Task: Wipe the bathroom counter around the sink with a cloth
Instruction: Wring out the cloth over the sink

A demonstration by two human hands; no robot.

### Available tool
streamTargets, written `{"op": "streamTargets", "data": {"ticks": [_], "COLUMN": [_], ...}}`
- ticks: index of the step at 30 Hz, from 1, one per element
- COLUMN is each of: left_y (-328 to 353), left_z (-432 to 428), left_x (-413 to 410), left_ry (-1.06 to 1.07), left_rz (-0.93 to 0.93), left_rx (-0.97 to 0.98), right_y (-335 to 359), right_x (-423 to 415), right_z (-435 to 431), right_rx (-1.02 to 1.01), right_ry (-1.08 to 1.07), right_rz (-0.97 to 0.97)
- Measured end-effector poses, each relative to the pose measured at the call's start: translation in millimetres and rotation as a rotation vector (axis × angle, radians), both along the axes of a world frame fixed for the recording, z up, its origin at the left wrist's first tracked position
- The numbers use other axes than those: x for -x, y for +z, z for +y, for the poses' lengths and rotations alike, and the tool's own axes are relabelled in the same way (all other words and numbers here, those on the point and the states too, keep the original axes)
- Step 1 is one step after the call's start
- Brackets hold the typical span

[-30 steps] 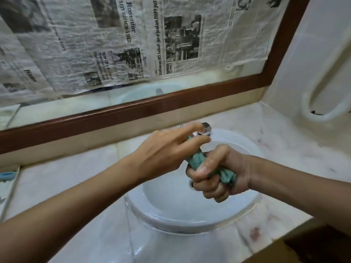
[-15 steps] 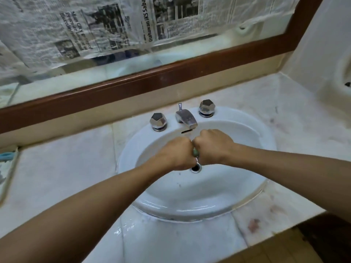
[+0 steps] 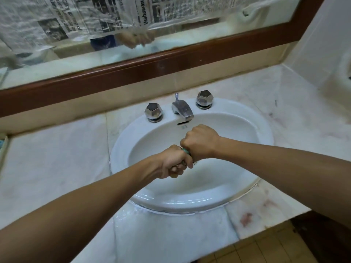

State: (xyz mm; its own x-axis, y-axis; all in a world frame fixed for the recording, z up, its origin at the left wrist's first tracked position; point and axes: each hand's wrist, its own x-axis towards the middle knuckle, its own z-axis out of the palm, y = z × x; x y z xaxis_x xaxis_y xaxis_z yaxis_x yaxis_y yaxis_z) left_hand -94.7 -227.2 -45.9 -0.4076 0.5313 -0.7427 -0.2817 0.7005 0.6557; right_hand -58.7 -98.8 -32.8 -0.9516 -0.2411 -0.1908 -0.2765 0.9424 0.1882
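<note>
Over the white oval sink (image 3: pixel 252 133), both my fists grip a rolled-up teal cloth (image 3: pixel 186 151); only a sliver of it shows between them. My left hand (image 3: pixel 171 164) is clenched around the near end, knuckles turned down. My right hand (image 3: pixel 200 142) clenches the far end, just below the faucet (image 3: pixel 182 109). The two fists touch above the drain. The pale marble counter (image 3: pixel 57 158) surrounds the sink and looks wet along the sink's front rim.
Two faceted chrome knobs (image 3: pixel 153 112) (image 3: pixel 204 98) flank the faucet. A wood-framed mirror (image 3: pixel 133 71) partly covered with newspaper runs behind the counter. A white wall (image 3: pixel 321 44) closes the right side. The counter's front edge drops to a tiled floor (image 3: pixel 266 249).
My hands went from bunching the cloth, with my left fingers open, to two tight fists around it low over the basin. The fists have twisted against each other, and the view tilted down.
</note>
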Motion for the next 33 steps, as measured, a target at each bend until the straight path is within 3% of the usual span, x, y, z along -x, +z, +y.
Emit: {"op": "streamTargets", "data": {"ticks": [3,7,10,15,18,21,24,27,29,33], "left_y": [0,-2,-14,-42,-45,-41,-38,-34,-33,-39], "left_z": [3,-7,-41,-126,-180,-212,-234,-253,-268,-302], "left_x": [2,-3,-14,-39,-65,-85,-94,-97,-97,-96], "left_ry": [-0.072,-0.344,-0.403,-0.180,0.034,0.396,0.779,0.968,1.007,1.087], "left_rz": [0.199,0.878,1.090,0.880,0.895,0.717,0.399,0.149,0.176,0.218], "left_rx": [0.024,0.210,0.128,0.064,0.005,-0.162,-0.309,-0.449,-0.419,-0.409], "right_y": [-1,-8,-11,-10,-13,-20,-26,-31,-34,-40], "right_x": [0,-12,-27,-54,-68,-75,-77,-78,-79,-75], "right_z": [0,-9,-30,-82,-118,-163,-211,-256,-282,-318], "right_rx": [0.006,0.111,0.336,0.680,0.921,1.054,1.063,0.916,0.824,0.960], "right_ry": [-0.053,-0.232,-0.415,-0.545,-0.655,-0.697,-0.713,-0.694,-0.654,-0.598], "right_rz": [-0.001,-0.049,-0.159,-0.394,-0.376,-0.296,-0.183,-0.108,-0.107,-0.233]}}
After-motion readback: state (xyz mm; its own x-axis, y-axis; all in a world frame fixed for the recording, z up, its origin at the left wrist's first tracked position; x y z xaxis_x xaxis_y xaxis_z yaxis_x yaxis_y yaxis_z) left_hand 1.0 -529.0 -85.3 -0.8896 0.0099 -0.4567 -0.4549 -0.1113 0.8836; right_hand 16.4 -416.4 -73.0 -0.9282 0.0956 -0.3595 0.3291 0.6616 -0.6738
